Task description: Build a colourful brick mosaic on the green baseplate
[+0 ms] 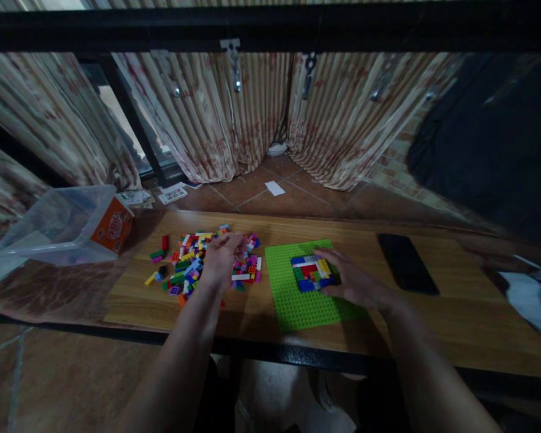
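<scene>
My left hand (pixel 225 255) is over the right part of a loose pile of coloured toy bricks (pixel 192 264). Its fingers are curled together; whatever may be between them is too small and blurred to make out. A green studded baseplate (pixel 293 313) lies flat to the right of the pile. On it sits a low square build of bricks (pixel 309 273), with blue edges, white, yellow and grey pieces, and red and green inside. My right hand (pixel 349 279) is at the right side of this build, thumb by the near corner and fingers by the far one, spread apart.
A black phone (pixel 408 263) lies on the wooden tabletop (pixel 469 300), right of the baseplate. At the far left stands a clear plastic bin (pixel 67 225) with an orange label. A dark bar (pixel 270 27) crosses above. White crumpled material (pixel 529 300) is at the right edge.
</scene>
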